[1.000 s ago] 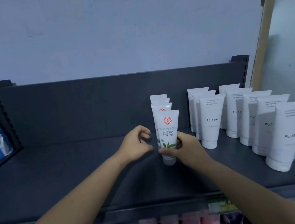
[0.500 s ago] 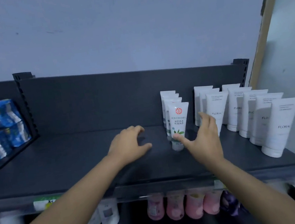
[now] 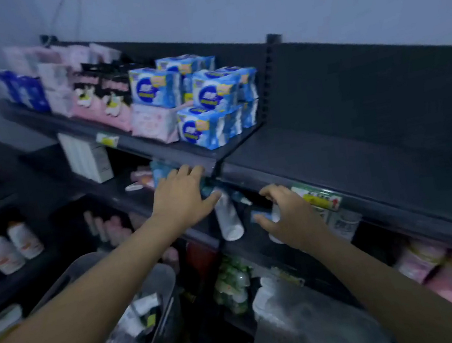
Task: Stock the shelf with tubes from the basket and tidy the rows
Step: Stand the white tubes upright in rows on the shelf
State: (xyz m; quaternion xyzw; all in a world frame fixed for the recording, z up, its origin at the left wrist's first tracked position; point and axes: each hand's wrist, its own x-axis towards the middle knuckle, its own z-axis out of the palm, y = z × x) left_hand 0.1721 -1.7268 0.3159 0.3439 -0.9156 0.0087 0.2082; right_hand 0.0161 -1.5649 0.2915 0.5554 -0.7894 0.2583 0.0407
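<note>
The view is turned left and down, and the rows of white tubes are out of frame. The dark top shelf [image 3: 348,160] is bare on its visible right part. A grey plastic basket [image 3: 162,282] sits low in front of me with white tubes [image 3: 143,305] inside. My left hand [image 3: 182,198] hovers with relaxed fingers in front of the shelf's front edge and holds nothing. My right hand [image 3: 286,215] hangs just below that edge, fingers loosely spread and empty. The picture is motion-blurred.
Blue packs [image 3: 210,106] and pink packs [image 3: 99,102] fill the left shelf section. A white bottle [image 3: 227,217] stands on the shelf below, behind my hands. White bottles [image 3: 12,248] sit lower left, pink packs [image 3: 450,270] lower right. A price tag [image 3: 317,197] marks the edge.
My right hand has let go of the front tube. Both hands have drawn back off the top shelf to below its front edge, and my view has swung left and down to the basket.
</note>
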